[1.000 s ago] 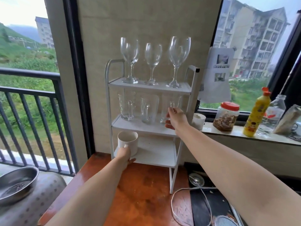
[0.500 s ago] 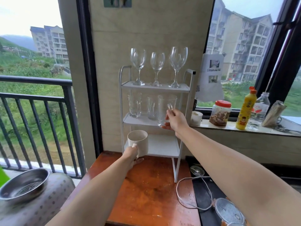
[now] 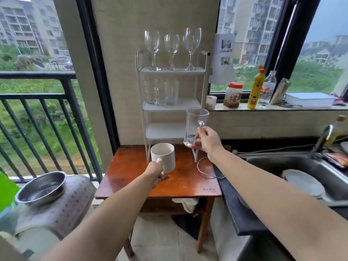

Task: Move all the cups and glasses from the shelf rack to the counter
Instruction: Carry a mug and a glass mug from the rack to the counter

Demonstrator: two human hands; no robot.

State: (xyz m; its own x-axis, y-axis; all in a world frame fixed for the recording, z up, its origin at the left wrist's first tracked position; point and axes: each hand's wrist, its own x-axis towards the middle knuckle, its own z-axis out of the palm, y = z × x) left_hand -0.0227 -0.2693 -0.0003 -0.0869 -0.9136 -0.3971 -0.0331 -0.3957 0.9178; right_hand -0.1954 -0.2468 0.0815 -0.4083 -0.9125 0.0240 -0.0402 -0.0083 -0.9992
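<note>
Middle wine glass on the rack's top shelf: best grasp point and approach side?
Grip the stem of the middle wine glass just under the bowl, coming from the front. It stands upright between two other wine glasses, whose bowls nearly touch it, so side access looks blocked. The wall is behind it and the shelf rack is open in front.

Bright daylight from the windows (image 3: pixel 263 44); wide-angle bending, soft edges.
</note>
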